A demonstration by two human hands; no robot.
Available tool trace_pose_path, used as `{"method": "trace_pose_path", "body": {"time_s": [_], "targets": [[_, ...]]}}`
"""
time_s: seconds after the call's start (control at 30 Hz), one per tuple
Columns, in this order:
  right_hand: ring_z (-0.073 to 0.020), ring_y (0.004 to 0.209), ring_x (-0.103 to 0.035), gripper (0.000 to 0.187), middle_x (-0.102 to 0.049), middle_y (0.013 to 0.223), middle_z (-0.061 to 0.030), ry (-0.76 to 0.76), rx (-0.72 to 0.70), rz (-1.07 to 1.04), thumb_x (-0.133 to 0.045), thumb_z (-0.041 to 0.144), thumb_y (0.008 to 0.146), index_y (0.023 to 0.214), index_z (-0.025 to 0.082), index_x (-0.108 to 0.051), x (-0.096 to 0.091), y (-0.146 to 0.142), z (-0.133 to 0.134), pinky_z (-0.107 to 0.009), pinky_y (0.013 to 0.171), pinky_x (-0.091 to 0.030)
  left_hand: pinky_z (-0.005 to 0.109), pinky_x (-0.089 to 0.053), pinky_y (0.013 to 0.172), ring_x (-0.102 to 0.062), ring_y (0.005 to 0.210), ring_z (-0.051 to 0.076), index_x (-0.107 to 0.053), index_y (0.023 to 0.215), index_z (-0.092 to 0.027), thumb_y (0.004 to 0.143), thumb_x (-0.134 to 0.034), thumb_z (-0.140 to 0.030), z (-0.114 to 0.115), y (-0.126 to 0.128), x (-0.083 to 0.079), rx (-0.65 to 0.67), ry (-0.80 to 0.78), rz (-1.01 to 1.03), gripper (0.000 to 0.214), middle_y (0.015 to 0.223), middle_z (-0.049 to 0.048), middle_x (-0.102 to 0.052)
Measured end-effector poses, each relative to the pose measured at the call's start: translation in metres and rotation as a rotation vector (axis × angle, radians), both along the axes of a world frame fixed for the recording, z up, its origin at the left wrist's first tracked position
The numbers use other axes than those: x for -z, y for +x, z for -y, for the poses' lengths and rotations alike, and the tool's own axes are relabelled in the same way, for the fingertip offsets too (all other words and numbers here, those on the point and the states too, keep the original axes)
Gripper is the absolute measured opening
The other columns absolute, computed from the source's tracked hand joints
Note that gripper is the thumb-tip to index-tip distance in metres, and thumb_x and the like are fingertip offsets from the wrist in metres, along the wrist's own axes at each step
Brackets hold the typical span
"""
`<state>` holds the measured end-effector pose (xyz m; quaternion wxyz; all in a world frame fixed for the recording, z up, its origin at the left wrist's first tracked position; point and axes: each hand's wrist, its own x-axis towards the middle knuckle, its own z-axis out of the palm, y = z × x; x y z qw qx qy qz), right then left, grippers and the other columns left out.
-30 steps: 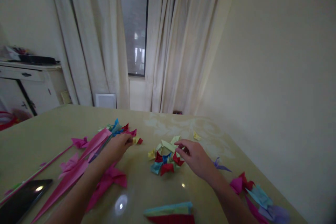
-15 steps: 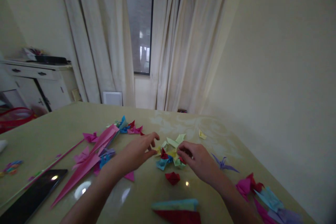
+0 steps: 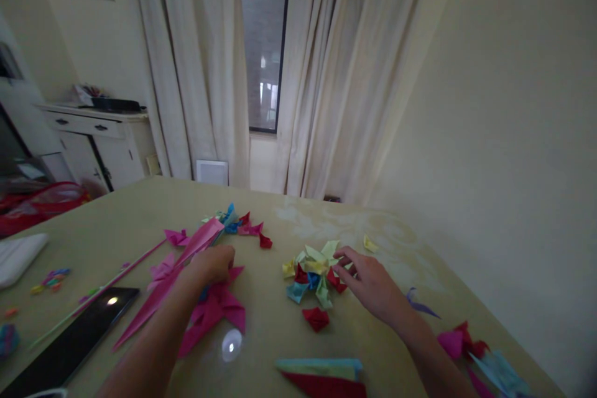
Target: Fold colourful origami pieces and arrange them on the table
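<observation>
My left hand [image 3: 215,263] is over the pink folded-paper star [image 3: 219,308] on the left of the table. Its fingers curl downward, and whatever they may hold is hidden; a bit of blue paper shows under it. At the middle lies a cluster of small folded-paper pieces in pale green [image 3: 323,292], yellow [image 3: 288,269], red and blue. My right hand [image 3: 361,273] hovers at the cluster's right edge, fingers bent but apart, holding nothing I can see. A red folded piece [image 3: 316,319] lies just in front of the cluster.
Pink pointed paper [image 3: 153,311] and a thin pink-green stick [image 3: 116,277] lie at left, beside a black tablet-like slab [image 3: 79,342]. Blue and red folded sheets [image 3: 321,376] are at the front. More paper pieces [image 3: 499,373] lie front right; a wall borders the table's right side.
My left hand has moved left from the cluster to the pink star. My right hand's fingers have parted at the cluster's edge. The view has turned slightly left.
</observation>
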<state>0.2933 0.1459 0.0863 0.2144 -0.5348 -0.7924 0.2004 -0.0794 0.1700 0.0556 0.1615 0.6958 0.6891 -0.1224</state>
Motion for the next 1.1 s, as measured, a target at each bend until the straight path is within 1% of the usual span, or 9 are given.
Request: {"method": "trace_pose_path", "body": {"time_s": [0.13, 0.3, 0.47, 0.53, 0.57, 0.7, 0.83, 0.97, 1.1], "targets": [[-0.0225, 0.08, -0.075, 0.023, -0.08, 0.092, -0.0059, 0.009, -0.026, -0.064, -0.057, 0.035, 0.1, 0.114, 0.022, -0.068, -0.011, -0.005, 0.01, -0.033, 0.074, -0.054, 0.031, -0.052, 0.081, -0.069, 0.093, 0.021, -0.071, 0.09, -0.017, 0.092, -0.071, -0.017, -0.001, -0.004, -0.017, 0.063, 0.159, 0.16, 0.002, 0.096, 0.004, -0.075], [-0.0232, 0.084, -0.074, 0.023, -0.079, 0.097, -0.0056, 0.033, -0.101, -0.153, -0.061, 0.04, 0.102, 0.11, 0.023, -0.073, -0.019, -0.021, 0.026, -0.034, 0.074, -0.054, 0.028, -0.045, 0.073, -0.068, 0.086, 0.02, -0.069, 0.098, -0.022, 0.099, -0.052, -0.025, 0.018, 0.005, -0.059, 0.148, 0.4, 0.337, 0.017, 0.093, 0.0019, -0.074], [-0.0306, 0.135, -0.059, 0.067, -0.061, 0.152, -0.0124, 0.161, -0.13, -0.323, -0.079, 0.048, 0.092, 0.151, 0.026, -0.055, -0.016, -0.033, 0.036, -0.046, 0.112, -0.048, 0.028, -0.046, 0.068, -0.066, 0.077, 0.019, -0.071, 0.095, -0.022, 0.1, -0.055, -0.036, 0.044, 0.042, -0.082, 0.283, 0.593, 0.692, 0.022, 0.086, 0.0, -0.074], [-0.0313, 0.141, -0.053, 0.079, -0.058, 0.155, -0.0127, 0.215, -0.143, -0.34, -0.088, 0.045, 0.084, 0.152, 0.026, -0.054, -0.014, -0.036, 0.037, -0.047, 0.118, -0.042, 0.027, -0.049, 0.069, -0.067, 0.08, 0.018, -0.073, 0.095, -0.023, 0.1, -0.058, -0.034, 0.052, 0.064, -0.084, 0.328, 0.603, 0.839, 0.02, 0.087, -0.0001, -0.075], [-0.0303, 0.135, -0.059, 0.069, -0.065, 0.146, -0.0118, 0.225, -0.152, -0.334, -0.089, 0.042, 0.084, 0.145, 0.025, -0.061, -0.015, -0.037, 0.037, -0.045, 0.114, -0.045, 0.027, -0.05, 0.07, -0.068, 0.082, 0.018, -0.073, 0.095, -0.023, 0.1, -0.059, -0.033, 0.055, 0.074, -0.083, 0.345, 0.596, 0.896, 0.018, 0.088, 0.0, -0.076], [-0.0201, 0.083, -0.07, 0.007, -0.077, 0.088, -0.0023, 0.24, -0.117, -0.283, -0.073, 0.023, 0.094, 0.095, 0.023, -0.08, -0.02, -0.027, 0.03, -0.03, 0.078, -0.05, 0.03, -0.058, 0.077, -0.072, 0.089, 0.019, -0.071, 0.116, -0.025, 0.099, -0.066, -0.035, 0.054, 0.099, -0.068, 0.338, 0.601, 1.074, 0.02, 0.105, 0.0025, -0.077], [-0.0185, 0.074, -0.066, 0.01, -0.075, 0.081, -0.0014, 0.356, 0.09, -0.3, -0.07, 0.026, 0.091, 0.089, 0.021, -0.077, -0.021, 0.001, 0.006, -0.028, 0.07, -0.046, 0.041, -0.059, 0.093, -0.07, 0.109, 0.025, -0.056, 0.14, -0.026, 0.101, -0.062, -0.041, 0.039, 0.111, -0.034, 0.282, 0.661, 1.016, 0.042, 0.136, 0.01, -0.069], [-0.0207, 0.074, -0.067, 0.02, -0.075, 0.081, -0.0039, 0.416, 0.263, -0.338, -0.063, 0.036, 0.094, 0.09, 0.019, -0.073, -0.012, 0.024, -0.023, -0.03, 0.072, -0.046, 0.05, -0.045, 0.116, -0.058, 0.135, 0.033, -0.059, 0.14, -0.024, 0.1, -0.063, -0.044, 0.026, 0.147, 0.005, 0.442, 0.586, 0.631, 0.045, 0.146, 0.0149, -0.063], [-0.0242, 0.081, -0.07, 0.023, -0.077, 0.089, -0.0067, 0.434, 0.327, -0.37, -0.06, 0.038, 0.092, 0.096, 0.019, -0.072, 0.0, 0.033, -0.038, -0.033, 0.078, -0.05, 0.06, -0.032, 0.123, -0.049, 0.144, 0.04, -0.06, 0.143, -0.025, 0.091, -0.073, -0.052, 0.015, 0.19, 0.033, 0.513, 0.525, 0.498, 0.061, 0.153, 0.0175, -0.057]]}}
